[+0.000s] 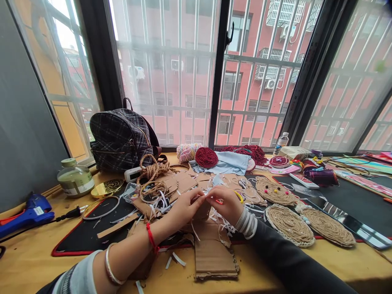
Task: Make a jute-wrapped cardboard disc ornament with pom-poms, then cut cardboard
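Observation:
Above the middle of the cluttered table, my left hand (190, 203) and my right hand (226, 201) meet at the fingertips. Both are closed in a pinch; whatever lies between the fingers is too small to make out. A narrow white strip (195, 231) hangs below my left hand. Under the hands are cardboard pieces (214, 255) and white paper scraps (225, 222). Something with a yellow loop (239, 197) shows behind my right hand, partly hidden by it. Coiled twine discs (289, 224) lie to the right of my right hand.
On the left are a blue glue gun (27, 214), a glass jar (75, 178) and a plaid backpack (122, 141). Twine (154, 169) and yarn balls (206, 157) lie behind the hands. A bottle (281, 143), a white remote (304, 181) and a dark tablet (352, 224) are on the right.

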A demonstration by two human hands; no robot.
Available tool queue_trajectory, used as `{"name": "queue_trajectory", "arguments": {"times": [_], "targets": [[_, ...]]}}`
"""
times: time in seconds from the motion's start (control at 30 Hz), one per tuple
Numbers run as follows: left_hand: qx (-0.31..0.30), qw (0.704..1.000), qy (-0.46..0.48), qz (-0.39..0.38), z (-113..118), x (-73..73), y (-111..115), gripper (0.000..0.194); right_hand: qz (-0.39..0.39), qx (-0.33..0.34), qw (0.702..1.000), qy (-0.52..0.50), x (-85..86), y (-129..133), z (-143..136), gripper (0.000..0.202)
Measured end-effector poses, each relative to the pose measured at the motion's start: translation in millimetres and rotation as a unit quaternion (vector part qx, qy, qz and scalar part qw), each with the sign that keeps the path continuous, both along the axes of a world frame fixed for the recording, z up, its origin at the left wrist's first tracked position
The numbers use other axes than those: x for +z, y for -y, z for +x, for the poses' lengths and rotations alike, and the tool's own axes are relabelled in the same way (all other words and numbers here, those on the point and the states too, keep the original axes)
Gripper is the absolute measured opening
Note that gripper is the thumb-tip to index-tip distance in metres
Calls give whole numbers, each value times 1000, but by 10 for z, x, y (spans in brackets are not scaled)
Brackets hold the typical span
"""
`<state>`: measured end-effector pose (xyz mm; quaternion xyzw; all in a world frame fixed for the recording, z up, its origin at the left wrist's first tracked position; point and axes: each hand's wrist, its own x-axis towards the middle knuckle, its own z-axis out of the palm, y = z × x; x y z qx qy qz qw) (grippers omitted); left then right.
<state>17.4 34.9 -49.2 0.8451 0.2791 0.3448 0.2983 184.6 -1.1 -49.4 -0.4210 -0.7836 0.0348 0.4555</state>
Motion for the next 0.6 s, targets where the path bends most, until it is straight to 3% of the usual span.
{"name": "queue_trajectory", "arguments": {"times": [0.13,0.23,0.4,0.6], "targets": [[28,999,14,24,-11,13,25,24,-70,-21,996,-50,0,8,-5,12],[43,998,25,37,-16,19,45,23,-77,-33,996,-44,3,18,-16,18],[62,995,15,76,0,14,84,21,-36,-42,998,-11,26,48,-44,15],[39,997,-32,61,11,32,144,24,29,-43,998,21,60,92,-45,20]]}}
